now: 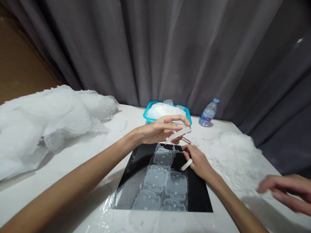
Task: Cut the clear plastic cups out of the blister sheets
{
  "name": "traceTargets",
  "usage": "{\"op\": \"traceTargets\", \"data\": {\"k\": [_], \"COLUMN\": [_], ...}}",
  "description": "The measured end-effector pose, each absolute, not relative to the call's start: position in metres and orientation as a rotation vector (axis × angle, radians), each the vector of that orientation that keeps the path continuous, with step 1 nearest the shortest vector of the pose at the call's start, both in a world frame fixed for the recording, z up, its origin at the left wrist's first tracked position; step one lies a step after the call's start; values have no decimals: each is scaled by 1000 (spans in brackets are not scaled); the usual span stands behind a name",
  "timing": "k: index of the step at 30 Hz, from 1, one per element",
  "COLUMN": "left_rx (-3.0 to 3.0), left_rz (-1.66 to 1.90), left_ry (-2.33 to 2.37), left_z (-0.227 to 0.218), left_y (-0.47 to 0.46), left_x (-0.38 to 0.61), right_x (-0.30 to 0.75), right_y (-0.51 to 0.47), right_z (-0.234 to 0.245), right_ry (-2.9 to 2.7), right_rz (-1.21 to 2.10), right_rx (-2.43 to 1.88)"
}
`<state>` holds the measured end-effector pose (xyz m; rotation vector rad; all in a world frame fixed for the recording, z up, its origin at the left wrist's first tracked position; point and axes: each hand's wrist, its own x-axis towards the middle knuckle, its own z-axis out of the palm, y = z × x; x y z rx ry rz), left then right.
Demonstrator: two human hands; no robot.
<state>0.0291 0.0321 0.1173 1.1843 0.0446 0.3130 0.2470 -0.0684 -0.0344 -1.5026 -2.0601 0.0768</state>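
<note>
My left hand point(162, 129) is raised over the far edge of a black mat point(199, 197). Between its thumb and fingers is a thin translucent white piece point(178, 134), seen nearly edge-on. My right hand point(200, 160) rests low at the mat's right side, its fingers closed around a short white strip-like tool point(186, 164). Just beyond those fingers lies a slim pink-edged thing point(186, 140); whether they touch it I cannot tell. A clear sheet of rounded translucent panels point(155, 178) lies across the mat, with one panel's place at upper right showing black.
A teal basket point(146, 115) heaped with white pieces stands behind my left hand. A water bottle point(208, 113) is at back right. White scraps point(235, 152) pile on the right, a large bagged white heap point(48, 119) on the left. Another person's hand point(289, 192) reaches in from the right.
</note>
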Motion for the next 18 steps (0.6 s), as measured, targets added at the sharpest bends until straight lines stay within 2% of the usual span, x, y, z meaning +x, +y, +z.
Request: {"op": "traceTargets", "data": {"k": [3, 8, 12, 18], "left_rx": [1270, 1335, 1368, 1373], "left_rz": [313, 316, 344, 353], "left_ry": [104, 181, 186, 186], "left_z": [119, 120, 120, 116], "left_y": [34, 35, 35, 35], "left_x": [26, 21, 19, 18], "right_x": [251, 262, 249, 239], "right_y": [-89, -155, -168, -156], "right_z": [-15, 40, 61, 54], "right_ry": [-2082, -2488, -2603, -2644], "right_rz": [190, 465, 387, 176], "right_rx": [-1432, -1107, -1168, -1152]}}
